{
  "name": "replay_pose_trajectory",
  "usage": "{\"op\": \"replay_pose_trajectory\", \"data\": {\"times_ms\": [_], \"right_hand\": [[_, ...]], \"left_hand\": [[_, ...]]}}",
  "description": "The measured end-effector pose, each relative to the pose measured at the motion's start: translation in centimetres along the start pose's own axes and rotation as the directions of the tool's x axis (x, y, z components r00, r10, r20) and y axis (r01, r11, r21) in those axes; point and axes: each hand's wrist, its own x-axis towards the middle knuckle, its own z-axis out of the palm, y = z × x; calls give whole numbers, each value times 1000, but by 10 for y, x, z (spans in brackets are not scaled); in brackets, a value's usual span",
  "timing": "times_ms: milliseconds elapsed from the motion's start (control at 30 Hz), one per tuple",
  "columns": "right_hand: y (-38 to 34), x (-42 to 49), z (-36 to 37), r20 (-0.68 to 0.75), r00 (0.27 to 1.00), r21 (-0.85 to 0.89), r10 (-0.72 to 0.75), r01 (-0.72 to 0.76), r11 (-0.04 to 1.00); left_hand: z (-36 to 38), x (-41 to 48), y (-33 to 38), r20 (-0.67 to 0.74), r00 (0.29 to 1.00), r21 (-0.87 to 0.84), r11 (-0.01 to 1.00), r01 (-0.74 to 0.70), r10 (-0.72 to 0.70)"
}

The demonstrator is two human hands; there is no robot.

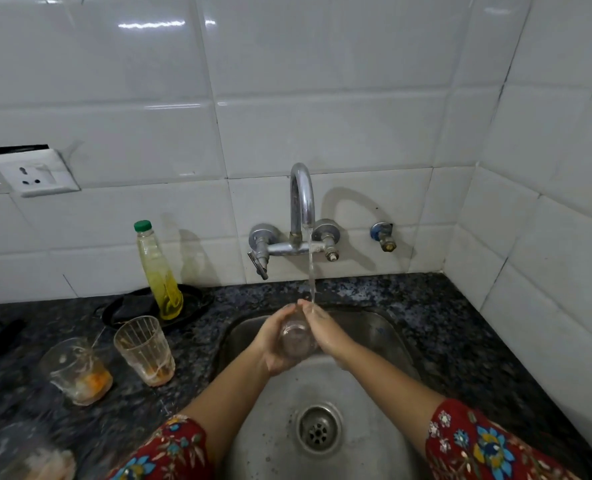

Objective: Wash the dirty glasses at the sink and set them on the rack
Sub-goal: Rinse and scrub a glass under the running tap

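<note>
A clear glass [296, 336] is held over the steel sink [367, 403] under running water from the tap [302, 202]. My left hand [274, 341] cups the glass from the left and underneath. My right hand [322, 329] presses against its right side, fingers up at the rim in the stream. Three dirty glasses with orange residue stand on the dark counter to the left: one [145, 349] nearest the sink, one [78, 370] further left, and one [24, 452] blurred at the bottom left corner. No rack is in view.
A bottle of yellow liquid with a green cap [157, 271] stands on a black plate [197, 303] behind the glasses. A wall socket [33, 173] is on the tiled wall at left. A tiled side wall [547, 237] closes in the counter's right end.
</note>
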Motion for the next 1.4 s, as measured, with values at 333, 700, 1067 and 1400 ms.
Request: {"op": "replay_pose_trajectory", "data": {"times_ms": [333, 700, 1067, 1400], "right_hand": [[26, -20, -19, 257, 733, -824, -630, 506, 254], [-4, -3, -6, -38, 715, -946, -698, 200, 256], [-47, -8, -37, 311, 937, -74, 160, -144, 987], [-35, -14, -29, 171, 984, -112, 44, -25, 993]], "left_hand": [[27, 18, 7, -107, 994, -366, 930, -17, -24], [42, 21, 8, -191, 951, -64, 964, -259, 243], [19, 12, 27, -95, 948, 114, 949, -293, 304], [40, 10, 33, -146, 937, 139, 944, -299, 318]]}}
